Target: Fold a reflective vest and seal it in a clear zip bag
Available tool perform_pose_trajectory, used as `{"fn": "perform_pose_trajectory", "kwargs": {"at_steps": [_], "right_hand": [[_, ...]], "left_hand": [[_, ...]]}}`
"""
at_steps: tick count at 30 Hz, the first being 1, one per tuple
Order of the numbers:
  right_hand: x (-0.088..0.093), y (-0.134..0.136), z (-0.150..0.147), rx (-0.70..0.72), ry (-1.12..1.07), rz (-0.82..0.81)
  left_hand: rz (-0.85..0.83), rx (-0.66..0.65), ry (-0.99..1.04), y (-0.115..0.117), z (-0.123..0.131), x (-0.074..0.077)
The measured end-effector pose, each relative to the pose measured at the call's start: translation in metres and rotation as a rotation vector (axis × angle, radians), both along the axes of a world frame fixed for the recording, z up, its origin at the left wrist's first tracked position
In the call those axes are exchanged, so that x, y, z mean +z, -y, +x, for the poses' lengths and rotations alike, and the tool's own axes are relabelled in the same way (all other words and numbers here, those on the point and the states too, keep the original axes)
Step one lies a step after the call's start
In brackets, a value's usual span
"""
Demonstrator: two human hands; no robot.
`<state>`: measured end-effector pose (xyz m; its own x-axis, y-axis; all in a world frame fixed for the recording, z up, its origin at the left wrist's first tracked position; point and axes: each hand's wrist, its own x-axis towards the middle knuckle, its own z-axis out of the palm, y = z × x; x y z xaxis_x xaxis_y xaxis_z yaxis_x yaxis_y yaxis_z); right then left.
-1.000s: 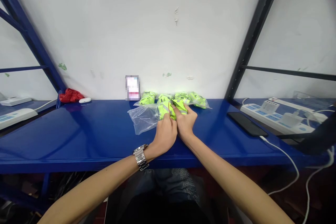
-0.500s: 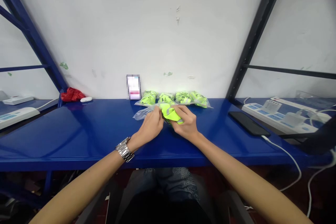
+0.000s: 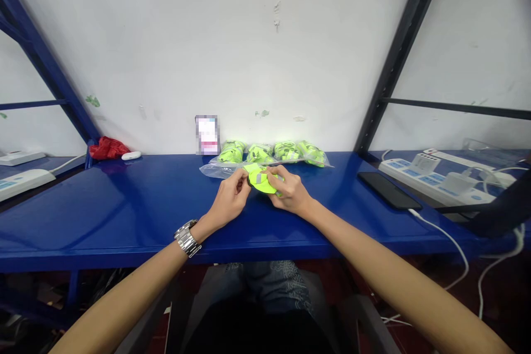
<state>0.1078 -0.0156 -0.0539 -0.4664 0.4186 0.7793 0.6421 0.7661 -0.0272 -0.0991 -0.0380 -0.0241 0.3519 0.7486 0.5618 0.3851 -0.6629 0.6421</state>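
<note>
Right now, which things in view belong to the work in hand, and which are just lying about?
In the work:
- yellow-green bundle, between left hand and right hand
- clear plastic behind it
- probably the bagged bundles by the wall

Apparently just lying about:
- red crumpled item
- small white case
- propped screen, pixelated
- black phone
- power strips

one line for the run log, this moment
left hand: pinching yellow-green fabric | right hand: gripping same fabric | behind: four bagged bundles
</note>
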Motion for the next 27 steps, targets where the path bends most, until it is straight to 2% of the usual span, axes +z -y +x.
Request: {"fn": "perform_pose_trajectory", "kwargs": {"at_steps": [3, 5, 8, 12, 17, 22, 27], "right_hand": [[-0.001, 0.001, 0.003, -0.022, -0.020, -0.042], [-0.002, 0.002, 0.005, -0.013, -0.014, -0.027], [-0.002, 0.002, 0.006, 0.003, 0.023, 0.038], [-0.005, 0.000, 0.005, 0.018, 0.083, 0.136], [-0.008, 0.000, 0.001, -0.005, 0.075, 0.142], [-0.006, -0.001, 0.003, -0.078, -0.051, 0.117], [-0.008, -0.002, 0.010, -0.061, 0.102, 0.149]], "left_hand": [[-0.106, -0.066, -0.030, -0.007, -0.002, 0.001], [-0.160, -0.048, -0.074, -0.010, -0.005, 0.001], [-0.221, -0.004, -0.045, -0.011, -0.007, -0.002], [-0.294, -0.050, 0.041, -0.012, -0.006, -0.010], [-0.097, -0.024, -0.096, -0.016, -0.008, -0.007], [-0.028, -0.086, -0.177, -0.004, -0.012, 0.001], [0.108, 0.138, -0.238, -0.003, -0.011, 0.011]]}}
